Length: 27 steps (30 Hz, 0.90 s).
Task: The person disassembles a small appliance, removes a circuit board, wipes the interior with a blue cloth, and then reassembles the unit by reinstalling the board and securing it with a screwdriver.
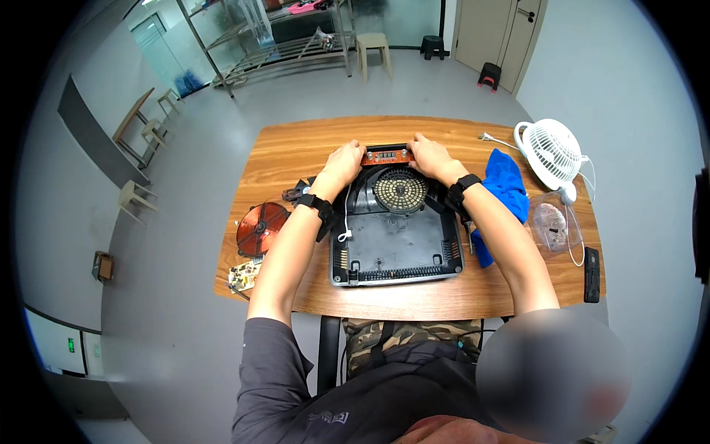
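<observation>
A black plastic housing (392,248) lies open on the wooden table (281,148), with a round perforated vent (399,190) in its upper part and a white cable down its left side. An orange circuit board (388,157) in a black strip is at its far end. My left hand (345,159) grips the board's left end and my right hand (430,159) grips its right end; both have curled fingers. Whether the board sits in the housing or is slightly raised, I cannot tell. Left of the housing are a copper coil disc (259,229) and a pale circuit board (243,275).
At the right lie a blue cloth (503,185), a white fan (552,152), a clear round container (551,226) and a black bar (592,275). Small dark parts (299,189) lie left. Beyond the table are shelving (274,55), stools (373,44) and a door (488,37).
</observation>
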### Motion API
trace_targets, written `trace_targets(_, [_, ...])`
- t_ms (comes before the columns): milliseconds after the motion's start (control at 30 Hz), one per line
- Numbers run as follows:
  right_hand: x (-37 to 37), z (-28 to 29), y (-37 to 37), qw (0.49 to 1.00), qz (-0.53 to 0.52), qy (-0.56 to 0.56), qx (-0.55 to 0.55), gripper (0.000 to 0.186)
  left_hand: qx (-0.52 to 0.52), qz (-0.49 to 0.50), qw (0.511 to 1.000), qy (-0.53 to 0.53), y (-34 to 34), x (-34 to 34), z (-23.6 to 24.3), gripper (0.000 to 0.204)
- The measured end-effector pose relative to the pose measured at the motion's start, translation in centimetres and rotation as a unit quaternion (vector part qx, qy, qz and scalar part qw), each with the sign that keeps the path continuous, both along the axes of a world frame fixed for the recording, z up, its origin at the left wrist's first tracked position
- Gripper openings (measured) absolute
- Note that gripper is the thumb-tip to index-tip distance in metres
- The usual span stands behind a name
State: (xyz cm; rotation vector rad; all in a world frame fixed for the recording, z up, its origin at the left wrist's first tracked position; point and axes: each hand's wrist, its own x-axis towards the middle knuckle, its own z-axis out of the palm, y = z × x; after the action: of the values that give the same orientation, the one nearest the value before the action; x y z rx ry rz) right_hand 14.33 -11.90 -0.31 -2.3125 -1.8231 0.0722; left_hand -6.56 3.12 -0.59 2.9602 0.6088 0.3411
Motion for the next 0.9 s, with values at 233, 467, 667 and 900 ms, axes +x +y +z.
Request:
trace_targets(233, [0.1, 0.0, 0.4, 0.999, -0.003, 0.027, 0.016, 0.038, -0.016, -0.024, 0.999, -0.042, 0.7, 0.0, 0.1, 0.02])
trace_targets(467, [-0.4, 1.9, 0.4, 0.998, 0.002, 0.032, 0.057, 0.036, -0.048, -0.005, 0.997, -0.057, 0.9, -0.9, 2.4, 0.018])
trace_targets(667, [-2.3, 5.0, 0.2, 0.997, 0.026, 0.019, 0.076, 0.037, -0.009, -0.042, 0.996, -0.083, 0.6, -3.8, 5.6, 0.021])
trace_targets(900, [-7.7, 8.3, 3.2, 0.992, 0.079, -0.011, 0.1, 0.035, 0.019, -0.018, 0.997, -0.066, 2.8, -9.4, 9.7, 0.022])
